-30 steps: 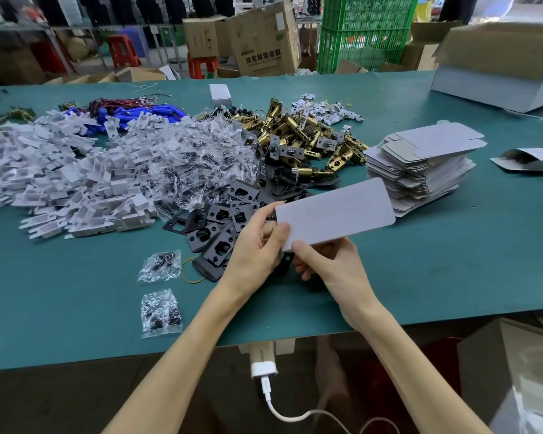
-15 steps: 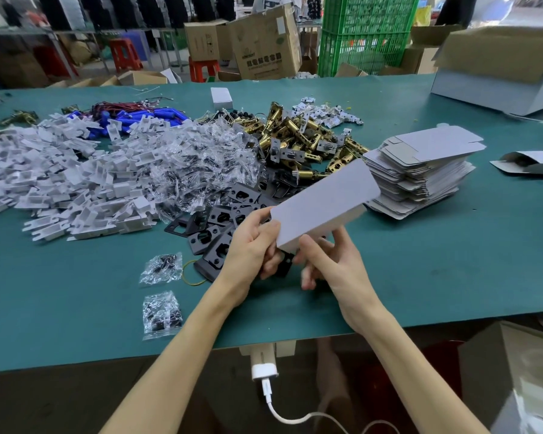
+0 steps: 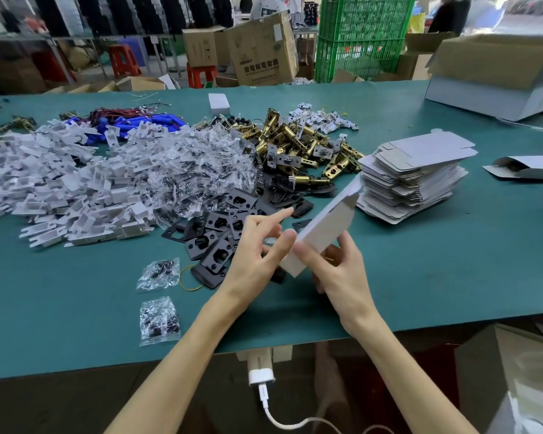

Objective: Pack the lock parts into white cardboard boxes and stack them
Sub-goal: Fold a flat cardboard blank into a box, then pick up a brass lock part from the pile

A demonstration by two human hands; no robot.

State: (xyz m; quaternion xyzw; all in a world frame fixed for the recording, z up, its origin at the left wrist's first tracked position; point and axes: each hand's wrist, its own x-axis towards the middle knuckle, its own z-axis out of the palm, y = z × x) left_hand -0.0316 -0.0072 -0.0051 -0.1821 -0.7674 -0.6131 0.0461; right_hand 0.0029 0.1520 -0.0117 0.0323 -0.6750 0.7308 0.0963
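A white cardboard box (image 3: 326,225), partly folded up, is tilted with its far end raised above the green table (image 3: 452,261). My right hand (image 3: 339,274) grips its near end, thumb on the upper face and fingers underneath. My left hand (image 3: 259,249) is beside it with straight fingers, the thumb touching the box's near corner and the index finger stretched out. Behind the hands lie black lock plates (image 3: 223,233), brass latches (image 3: 295,145), a heap of clear screw bags (image 3: 195,170) and white plastic parts (image 3: 60,186).
A stack of flat white boxes (image 3: 417,173) stands right of the hands, with an open white box (image 3: 527,167) farther right. Two loose screw bags (image 3: 159,321) lie near the front edge. A large carton (image 3: 496,73) sits at the back right. A charger (image 3: 261,369) hangs under the table edge.
The box has swung from lying flat to standing tilted, far end up and to the right. My left fingers have come off its top and straightened; the right hand has kept its hold.
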